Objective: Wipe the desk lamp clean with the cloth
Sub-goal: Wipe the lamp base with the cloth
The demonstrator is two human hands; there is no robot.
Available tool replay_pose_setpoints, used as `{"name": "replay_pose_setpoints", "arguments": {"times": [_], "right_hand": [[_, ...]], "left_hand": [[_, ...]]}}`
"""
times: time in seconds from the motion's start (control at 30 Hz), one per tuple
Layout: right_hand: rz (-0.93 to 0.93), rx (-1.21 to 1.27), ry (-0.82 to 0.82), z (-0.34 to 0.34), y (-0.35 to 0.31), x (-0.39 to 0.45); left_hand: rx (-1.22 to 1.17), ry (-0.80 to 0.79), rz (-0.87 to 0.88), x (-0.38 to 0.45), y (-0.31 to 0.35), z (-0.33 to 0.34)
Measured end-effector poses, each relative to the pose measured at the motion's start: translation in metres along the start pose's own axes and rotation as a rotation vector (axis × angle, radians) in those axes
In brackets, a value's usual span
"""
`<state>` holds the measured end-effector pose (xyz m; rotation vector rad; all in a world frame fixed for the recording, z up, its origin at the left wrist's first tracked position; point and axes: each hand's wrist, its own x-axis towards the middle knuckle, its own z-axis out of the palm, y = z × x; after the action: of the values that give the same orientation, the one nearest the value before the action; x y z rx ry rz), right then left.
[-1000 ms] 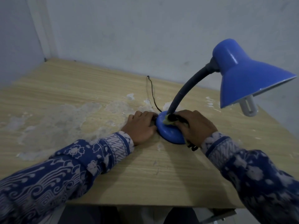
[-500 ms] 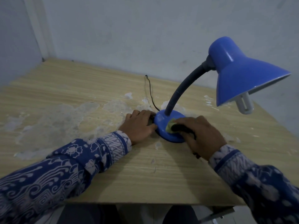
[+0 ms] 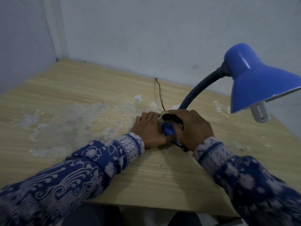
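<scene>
- the blue desk lamp (image 3: 254,80) stands toward the right of the wooden desk (image 3: 146,176), its round base (image 3: 168,130) almost wholly covered by the two hands.
- the right hand (image 3: 193,128) lies over the top and right of the base, fingers curled around a bunched yellowish cloth (image 3: 164,117) and pressing it on the base's far left part, next to the foot of the neck.
- the left hand (image 3: 150,129) rests palm down on the desk, fingers fairly flat and together, touching the base's left edge; it holds nothing that can be seen.
- the two hands meet just in front of the base, with only a sliver of blue showing between them.
- the dark bent neck (image 3: 197,92) rises from behind the right hand and arcs right to the shade, which hangs above and to the right of that hand, a white bulb (image 3: 260,113) poking out below.
- a thin black cord (image 3: 159,93) runs from the base back toward the wall (image 3: 146,38).
- pale worn patches (image 3: 68,123) mark the desk to the left of the left hand.
- both sleeves (image 3: 68,173) are blue with white patterns.
</scene>
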<state>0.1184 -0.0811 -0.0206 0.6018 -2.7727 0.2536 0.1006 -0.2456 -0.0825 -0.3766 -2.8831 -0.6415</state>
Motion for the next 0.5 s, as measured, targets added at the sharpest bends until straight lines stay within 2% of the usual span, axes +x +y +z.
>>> {"name": "replay_pose_setpoints", "arguments": {"times": [0.13,0.27,0.37,0.43,0.5], "right_hand": [[0.133,-0.087,-0.184,0.009,-0.003,0.026],[0.101,-0.119,-0.307,-0.003,-0.001,0.029],[0.083,-0.109,-0.359,-0.019,0.009,0.015],[0.118,-0.018,-0.392,-0.032,0.019,0.005],[0.158,0.101,-0.34,-0.042,0.03,-0.001]], "left_hand": [[-0.047,0.003,-0.006,-0.001,-0.002,-0.001],[-0.059,-0.039,-0.039,-0.002,-0.002,-0.006],[-0.053,-0.05,-0.028,-0.002,-0.002,-0.007],[-0.06,-0.062,-0.011,-0.003,-0.002,-0.009],[-0.067,-0.077,0.006,-0.003,-0.001,-0.012]]}}
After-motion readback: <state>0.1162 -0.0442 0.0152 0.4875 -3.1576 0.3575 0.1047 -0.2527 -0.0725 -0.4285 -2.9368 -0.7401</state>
